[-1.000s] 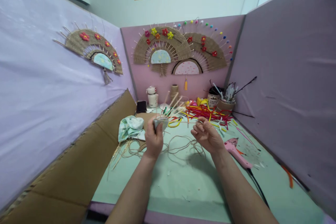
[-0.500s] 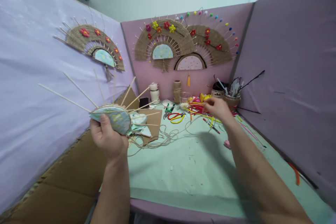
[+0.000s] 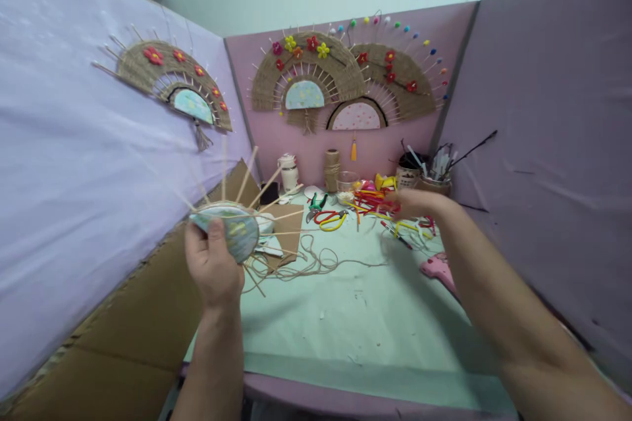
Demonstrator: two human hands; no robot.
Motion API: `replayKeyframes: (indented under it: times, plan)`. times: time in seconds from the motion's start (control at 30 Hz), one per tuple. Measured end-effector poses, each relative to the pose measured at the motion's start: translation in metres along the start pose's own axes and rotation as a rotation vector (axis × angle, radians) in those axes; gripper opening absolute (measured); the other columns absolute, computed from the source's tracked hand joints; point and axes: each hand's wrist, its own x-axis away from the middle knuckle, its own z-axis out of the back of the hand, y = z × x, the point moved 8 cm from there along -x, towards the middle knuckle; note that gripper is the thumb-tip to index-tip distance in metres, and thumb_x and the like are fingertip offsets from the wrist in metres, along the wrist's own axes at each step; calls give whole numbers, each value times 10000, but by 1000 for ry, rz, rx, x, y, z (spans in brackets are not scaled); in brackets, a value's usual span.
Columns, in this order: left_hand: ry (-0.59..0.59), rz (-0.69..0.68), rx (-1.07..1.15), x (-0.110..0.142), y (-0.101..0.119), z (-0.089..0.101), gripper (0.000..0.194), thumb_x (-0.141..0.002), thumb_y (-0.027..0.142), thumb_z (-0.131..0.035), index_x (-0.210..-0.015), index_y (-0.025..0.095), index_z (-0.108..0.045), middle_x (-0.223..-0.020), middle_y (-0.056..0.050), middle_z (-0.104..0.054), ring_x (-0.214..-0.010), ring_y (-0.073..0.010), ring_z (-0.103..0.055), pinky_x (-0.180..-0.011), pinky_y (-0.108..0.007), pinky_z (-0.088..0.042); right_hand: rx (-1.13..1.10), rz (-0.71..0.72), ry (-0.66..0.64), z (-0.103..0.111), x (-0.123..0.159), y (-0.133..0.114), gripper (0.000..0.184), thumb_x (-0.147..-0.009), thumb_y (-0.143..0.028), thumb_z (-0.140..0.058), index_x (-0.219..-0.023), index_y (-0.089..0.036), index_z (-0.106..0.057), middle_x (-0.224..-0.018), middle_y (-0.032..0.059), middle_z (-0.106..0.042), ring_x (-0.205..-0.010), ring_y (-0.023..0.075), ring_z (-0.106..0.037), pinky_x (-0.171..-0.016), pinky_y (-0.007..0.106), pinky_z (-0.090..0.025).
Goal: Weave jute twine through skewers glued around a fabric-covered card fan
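Note:
My left hand [image 3: 214, 263] grips a half-round fan base [image 3: 237, 233] covered in pale blue-green patterned cloth, thumb pressed on its front. Thin wooden sticks [image 3: 264, 185] spread outward from its curved edge. My right hand [image 3: 415, 202] reaches over the far right of the table, beside a heap of red and orange pipe cleaners [image 3: 370, 200]. Its fingers are smeared by motion, so whether they hold anything cannot be made out. Loose twine [image 3: 320, 266] lies in loops between the hands. A pink glue gun [image 3: 438, 267] lies partly behind my right forearm.
Red-and-yellow-handled pliers [image 3: 332, 220] and green-handled cutters [image 3: 316, 205] lie mid-table. A twine spool [image 3: 332, 170] and white jar [image 3: 288, 172] stand behind. A cardboard piece [image 3: 292, 223] lies under the sticks. Finished fans [image 3: 340, 79] hang on the pink panel.
My left hand has shifted slightly right and down with the fan base. My right hand has bent at the wrist over the pipe cleaners, and more of the glue gun shows.

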Motion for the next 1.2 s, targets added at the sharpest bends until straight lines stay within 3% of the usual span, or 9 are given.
replayKeyframes:
  times: [0.1,0.27,0.37,0.43,0.57,0.67,0.8,0.97,1.2]
  plan:
    - [-141,-23,-210,6,-1,-17,239,-827,383,-572,-948,177,-564,-851,-7,-617,-751,-122,-600,-706,-261,-511,33,-18,-391,-55,36,-12,374,-403,-155,-837,-745,-193,-690,-752,43,-677,-654,201,-603,-620,298,-462]
    - [-411,-130,-358,29,-13,-59,282,-850,358,-544,-1072,188,-579,-985,-52,-646,-902,-163,-601,-825,-301,-478,-429,123,-128,-48,75,-92,262,-740,-263,-678,-1000,-229,-669,-1002,86,-665,-927,246,-595,-857,397,-430]
    - [-529,-154,-368,50,-34,-79,289,-862,330,-528,-1114,195,-575,-1065,-72,-650,-992,-192,-597,-888,-338,-458,-795,211,-84,-57,97,-138,350,-759,-309,-673,-1102,-269,-622,-1097,59,-623,-991,219,-564,-901,381,-420]
    - [-582,-171,-369,64,-47,-87,279,-863,313,-526,-1109,193,-582,-1065,-78,-660,-1003,-199,-604,-887,-346,-465,-902,144,-99,-74,106,-145,370,-735,-321,-698,-1090,-256,-616,-1082,55,-619,-987,205,-559,-897,362,-420]
    - [-579,-195,-410,79,-61,-85,274,-854,287,-540,-1105,192,-597,-1068,-82,-669,-996,-205,-616,-885,-361,-475,-936,-2,-109,-96,115,-131,131,-777,-319,-644,-794,-194,-608,-866,33,-632,-867,176,-569,-836,332,-425]
    - [-577,-197,-429,79,-60,-82,271,-844,286,-552,-1091,188,-611,-1068,-81,-672,-993,-207,-618,-888,-359,-475,-987,-77,-174,-97,117,-120,185,-804,-341,-601,-720,-182,-554,-758,20,-607,-743,151,-558,-721,300,-433]
    - [-582,-86,-393,64,-53,-80,345,-840,305,-560,-1163,188,-583,-1128,-86,-652,-1029,-202,-607,-908,-334,-466,-1115,-153,-270,-82,116,-110,237,-765,-395,-648,-801,-186,-540,-613,-39,-510,-534,94,-449,-519,237,-354]
    - [-577,62,-271,37,-33,-70,483,-817,330,-592,-1281,234,-497,-1135,-75,-651,-990,-194,-625,-858,-312,-489,-1045,-157,-181,-51,111,-81,266,-716,-395,-702,-858,-188,-615,-614,-33,-498,-562,97,-427,-520,234,-321]
    - [-899,191,-438,49,-36,-69,396,-809,346,-589,-1193,247,-593,-1182,-63,-632,-1034,-203,-596,-862,-292,-464,-1078,-190,1,-29,109,-53,206,-675,-369,-734,-734,-189,-651,-641,-9,-533,-575,102,-422,-520,242,-314]
